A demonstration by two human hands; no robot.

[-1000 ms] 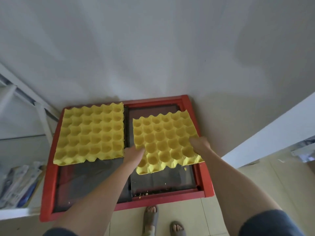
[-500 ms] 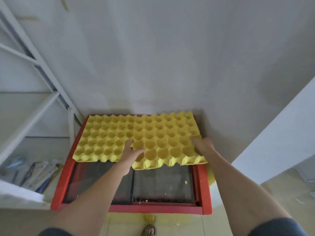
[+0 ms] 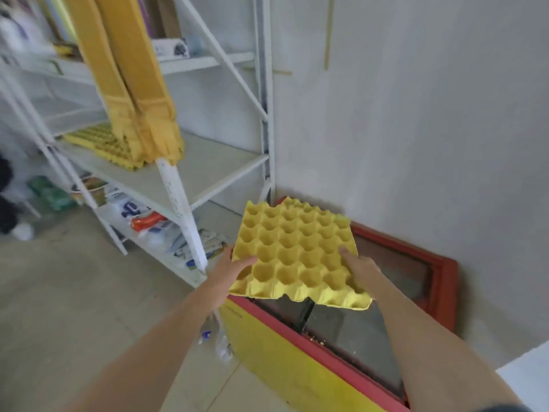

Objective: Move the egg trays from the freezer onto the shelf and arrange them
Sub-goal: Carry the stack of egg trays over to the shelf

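Note:
A yellow egg tray (image 3: 297,251) hangs in the air over the left end of the red-rimmed chest freezer (image 3: 439,278), tilted slightly. My left hand (image 3: 231,269) grips its near left corner and my right hand (image 3: 359,272) grips its near right edge. Whether a second tray lies under it I cannot tell. To the left stands the white metal shelf (image 3: 208,165), with two tall stacks of yellow trays (image 3: 139,93) and a low flat stack (image 3: 101,141) on its middle board.
The freezer's dark glass lids (image 3: 353,331) are shut. A white upright post (image 3: 181,209) of the shelf stands between me and the middle board. Packets and bags (image 3: 148,221) fill the bottom board. Clear bottles (image 3: 217,340) lie on the floor beside the freezer.
The right tray was slid onto the left one on the freezer, then lifted off. My view has swung left, bringing the shelf and its stacks into sight.

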